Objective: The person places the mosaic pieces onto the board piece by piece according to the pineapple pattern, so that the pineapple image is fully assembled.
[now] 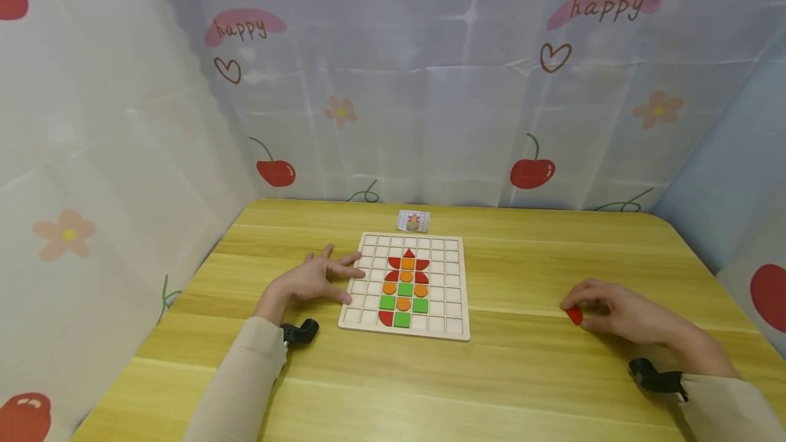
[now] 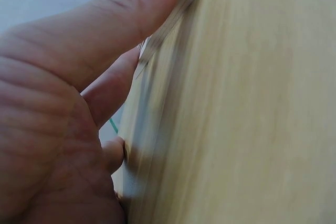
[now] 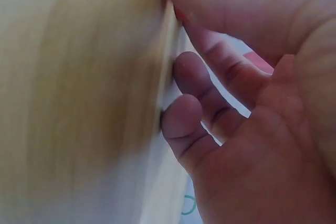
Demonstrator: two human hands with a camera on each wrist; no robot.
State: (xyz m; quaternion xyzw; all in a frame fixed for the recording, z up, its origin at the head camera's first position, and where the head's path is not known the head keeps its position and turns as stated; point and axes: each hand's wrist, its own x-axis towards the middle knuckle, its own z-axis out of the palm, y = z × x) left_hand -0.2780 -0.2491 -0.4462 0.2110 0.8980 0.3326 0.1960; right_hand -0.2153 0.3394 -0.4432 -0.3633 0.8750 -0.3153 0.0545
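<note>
On the table lies a square wooden grid board [image 1: 451, 292] with red, orange and green flat pieces set in its middle columns. A red pointed piece [image 1: 409, 254] tops the pattern; a red rounded piece [image 1: 385, 318] sits at its lower left beside a green square [image 1: 402, 320]. My left hand [image 1: 310, 280] rests at the board's left edge, fingers spread, thumb and fingertips at the rim. Well to the right of the board, my right hand [image 1: 629, 312] pinches a small red piece [image 1: 574, 315] between thumb and fingers, low over the table. Its full outline is hidden; only a sliver [image 3: 181, 16] shows in the right wrist view.
A small printed card [image 1: 414, 221] with a similar pattern lies behind the board. The wooden table [image 1: 516, 387] ends at a white curtain [image 1: 430, 121] printed with cherries, hearts and flowers at the back and sides. Black wrist cameras [image 1: 301, 331] sit on both wrists.
</note>
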